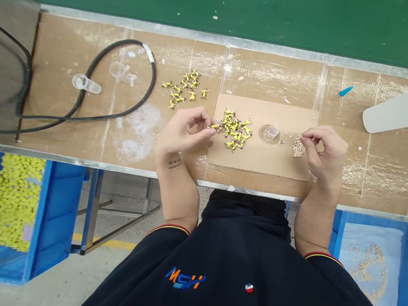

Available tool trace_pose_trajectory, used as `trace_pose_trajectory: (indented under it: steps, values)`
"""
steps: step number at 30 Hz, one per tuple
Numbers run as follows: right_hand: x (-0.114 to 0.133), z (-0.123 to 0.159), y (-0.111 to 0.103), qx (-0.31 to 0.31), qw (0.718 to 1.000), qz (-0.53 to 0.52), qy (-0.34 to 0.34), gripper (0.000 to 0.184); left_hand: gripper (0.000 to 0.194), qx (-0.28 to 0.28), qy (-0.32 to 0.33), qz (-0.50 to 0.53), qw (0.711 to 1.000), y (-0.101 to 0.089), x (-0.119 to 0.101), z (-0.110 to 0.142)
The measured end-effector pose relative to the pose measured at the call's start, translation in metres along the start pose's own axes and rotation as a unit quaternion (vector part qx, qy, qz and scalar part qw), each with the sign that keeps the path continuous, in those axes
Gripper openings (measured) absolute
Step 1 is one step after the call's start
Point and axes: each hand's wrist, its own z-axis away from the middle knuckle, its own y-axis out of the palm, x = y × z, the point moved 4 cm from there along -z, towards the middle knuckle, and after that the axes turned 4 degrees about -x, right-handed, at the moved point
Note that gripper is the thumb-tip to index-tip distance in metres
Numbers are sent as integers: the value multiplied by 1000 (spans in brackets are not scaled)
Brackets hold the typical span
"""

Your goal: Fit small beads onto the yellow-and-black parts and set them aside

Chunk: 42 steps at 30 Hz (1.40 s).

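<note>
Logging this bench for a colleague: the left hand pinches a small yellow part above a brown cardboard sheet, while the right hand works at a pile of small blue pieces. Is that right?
No: the head view shows the pile of small pieces by the right hand is pale beige, not blue. The rest stands.

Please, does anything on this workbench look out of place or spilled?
Yes: a loose cluster of small yellow parts lies on the worn brown bench top, off the tan cardboard sheet holding the main yellow pile, so it looks spilled.
</note>
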Motion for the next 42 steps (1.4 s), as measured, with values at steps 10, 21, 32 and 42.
trace_pose_trajectory:
  steps: [10, 21, 32, 42]
  values:
    - [6, 1, 7, -14, 997, -65, 50, 14, 60, -26, 72, 152, 985, 63, -26, -6]
    - [13, 10, 22, 1, 969, -222, 108, 28, 44, -9, 129, 280, 951, 107, -52, -3]
    - [21, 14, 36, 60, 953, -256, 147, 44, 30, 31, 112, 242, 963, 124, -52, 3]
    - [27, 13, 40, 3, 960, -256, 108, 37, 22, -35, 203, 49, 977, 117, -61, 4]
